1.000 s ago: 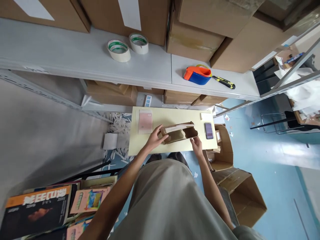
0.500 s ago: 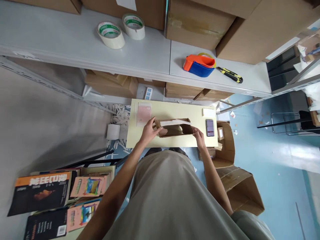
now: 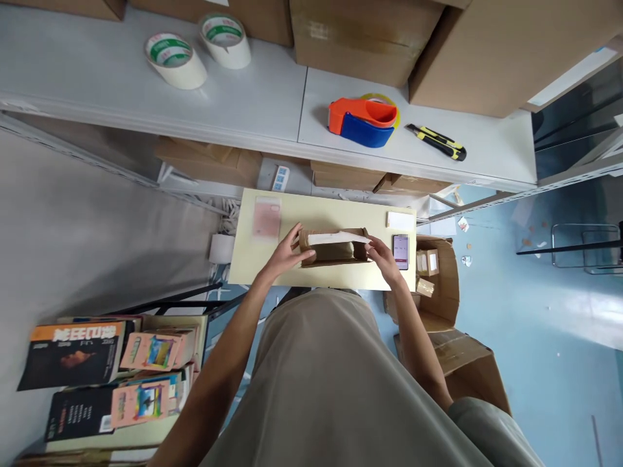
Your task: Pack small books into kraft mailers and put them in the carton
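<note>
A small open cardboard box (image 3: pixel 335 262) rests on the pale yellow tabletop (image 3: pixel 311 211), its opening toward me and a white strip along its far edge. At its left end my left hand (image 3: pixel 287 251) grips it between the thumb and the fingers. My right hand (image 3: pixel 383 258) has its fingers closed on the right end. Just right of that hand lies a phone (image 3: pixel 400 251) with a lit screen. A slim white box (image 3: pixel 401 220) is behind the phone. On the table's left side is a pink sheet in a clear sleeve (image 3: pixel 267 219).
A grey shelf (image 3: pixel 253 104) spans the far side, bearing tape rolls (image 3: pixel 176 61), an orange-blue tape dispenser (image 3: pixel 363 122), a utility knife (image 3: pixel 440 143) and cartons (image 3: pixel 360 45). Books (image 3: pixel 73 353) are stacked at lower left. Open cartons (image 3: pixel 445 292) stand on the floor at right.
The right hand has shifted from the box's lower right corner up to its right end by the white strip. The left fingers have spread a little along the left end. The camera view has shifted.
</note>
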The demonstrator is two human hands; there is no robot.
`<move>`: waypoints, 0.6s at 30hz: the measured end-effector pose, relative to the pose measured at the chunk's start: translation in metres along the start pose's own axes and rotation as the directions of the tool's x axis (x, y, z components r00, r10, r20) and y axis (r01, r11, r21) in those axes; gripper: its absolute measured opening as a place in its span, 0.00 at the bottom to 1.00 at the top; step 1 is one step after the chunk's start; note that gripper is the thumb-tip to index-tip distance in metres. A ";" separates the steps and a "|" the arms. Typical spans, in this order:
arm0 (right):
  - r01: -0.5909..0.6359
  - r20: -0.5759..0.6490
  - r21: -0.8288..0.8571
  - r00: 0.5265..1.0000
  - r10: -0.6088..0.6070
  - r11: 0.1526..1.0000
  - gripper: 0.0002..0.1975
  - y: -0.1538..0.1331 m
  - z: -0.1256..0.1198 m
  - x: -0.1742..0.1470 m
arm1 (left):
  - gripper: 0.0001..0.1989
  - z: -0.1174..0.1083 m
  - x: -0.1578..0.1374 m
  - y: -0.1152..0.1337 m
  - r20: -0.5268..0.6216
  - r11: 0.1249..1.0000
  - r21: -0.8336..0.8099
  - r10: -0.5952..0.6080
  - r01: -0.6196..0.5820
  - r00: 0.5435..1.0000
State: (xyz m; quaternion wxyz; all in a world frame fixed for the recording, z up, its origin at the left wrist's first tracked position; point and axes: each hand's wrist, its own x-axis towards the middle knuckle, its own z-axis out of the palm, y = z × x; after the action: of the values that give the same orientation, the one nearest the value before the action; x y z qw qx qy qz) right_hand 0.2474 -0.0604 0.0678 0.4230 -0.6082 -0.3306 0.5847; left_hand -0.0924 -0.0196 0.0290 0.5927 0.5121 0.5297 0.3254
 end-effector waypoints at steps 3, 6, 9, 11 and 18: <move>-0.028 0.049 0.018 0.998 0.027 0.999 0.26 0.004 -0.013 0.005 | 0.49 0.014 0.002 0.006 -0.106 0.998 0.062 0.024 -0.018 0.994; -0.015 0.101 -0.022 0.995 0.017 1.000 0.28 0.006 -0.020 0.010 | 0.45 0.019 0.005 0.009 -0.152 0.992 0.126 0.037 -0.018 0.988; -0.022 0.127 -0.076 0.991 0.032 0.997 0.32 0.007 -0.023 0.017 | 0.40 0.018 0.007 0.013 -0.116 0.975 0.221 0.065 -0.038 0.991; -0.037 0.130 -0.111 0.990 0.051 0.993 0.34 0.008 -0.025 0.023 | 0.38 0.015 0.008 0.015 -0.080 0.960 0.274 0.083 -0.058 0.993; -0.027 0.194 -0.187 0.979 0.064 0.982 0.37 0.013 -0.032 0.038 | 0.35 0.014 0.009 0.017 -0.026 0.933 0.351 0.087 -0.072 0.996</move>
State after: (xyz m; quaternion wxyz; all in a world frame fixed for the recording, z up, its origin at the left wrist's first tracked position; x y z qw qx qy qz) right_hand 0.2812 -0.0362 0.0383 0.3164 -0.5904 -0.4094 0.6194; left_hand -0.0742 -0.0100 0.0415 0.4675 0.6237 0.5699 0.2602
